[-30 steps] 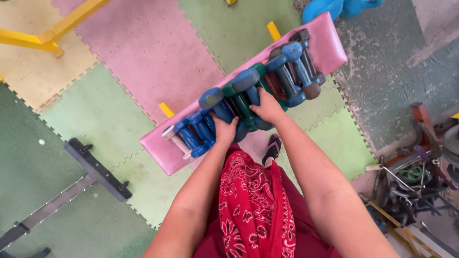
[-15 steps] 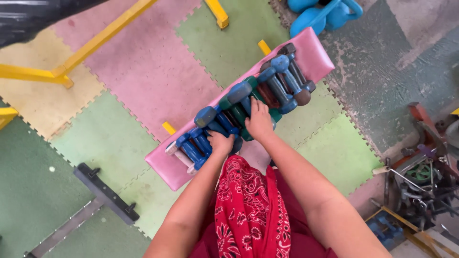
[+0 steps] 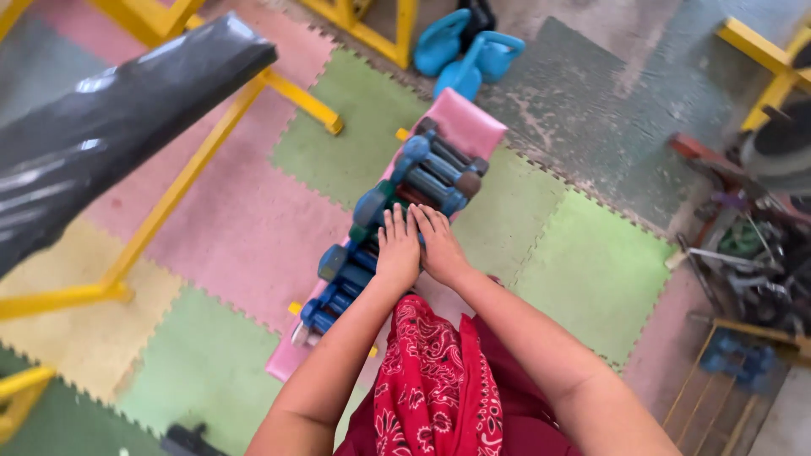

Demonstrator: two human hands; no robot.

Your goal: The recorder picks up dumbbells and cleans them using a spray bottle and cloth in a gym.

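Foam floor tiles underlie a pink rack; left hand and right hand rest flat, fingers extended, on dumbbells.

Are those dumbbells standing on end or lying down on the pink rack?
Lying down. The dumbbells rest on their sides in a row along the pink rack, handles crosswise.

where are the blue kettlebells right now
In the head view, the blue kettlebells sit at top centre on the grey floor, just beyond the far end of the pink rack of dumbbells.
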